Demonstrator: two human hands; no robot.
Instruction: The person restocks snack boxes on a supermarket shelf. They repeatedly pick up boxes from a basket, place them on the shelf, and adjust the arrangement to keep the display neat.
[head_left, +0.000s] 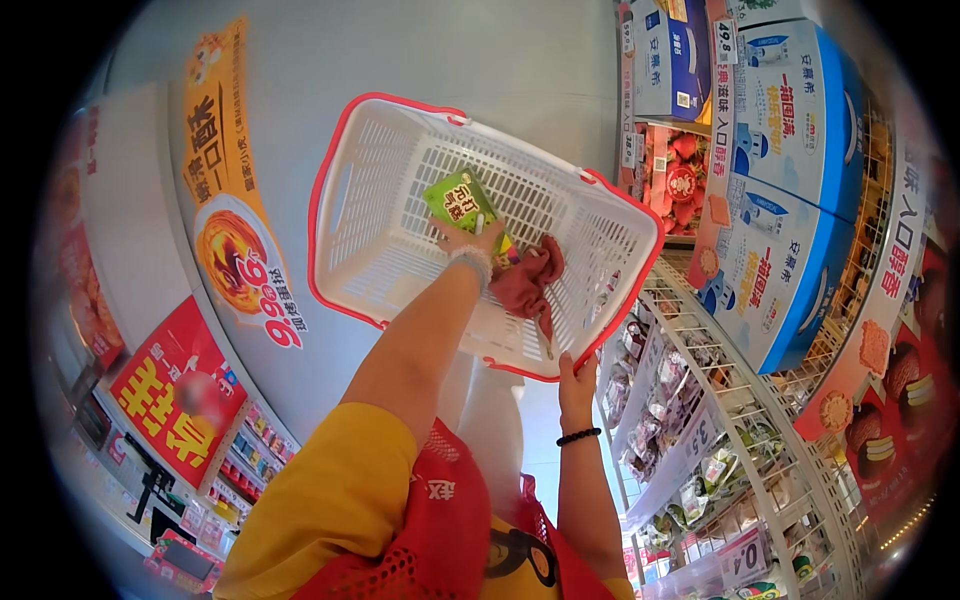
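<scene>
So, biggest 1st: wire rack (775, 455) w/ boxed & bagged goods, R side. Next, white bskt (365, 150) w/ red rim (655, 245), just beside it, mouth toward the camera. Progress, as I judge it: pkt (455, 200) is within the bskt walls; release not yet done, L hand (470, 240) being on it. Going in or coming out, can't tell. L fingers look narrow, holding pkt's near end. R hand (577, 392) holds bskt at its near rim, thumb at the edge, other fingers mostly hidden. Cloth (528, 285): reddish-brown, crumpled, just R of pkt, poss. touching. Pkt itself: flat, approx. rectangular, green w/ pale & dark print, over the mesh, prob. unopened. Smallest: black bead band (579, 437), R wrist.
</scene>
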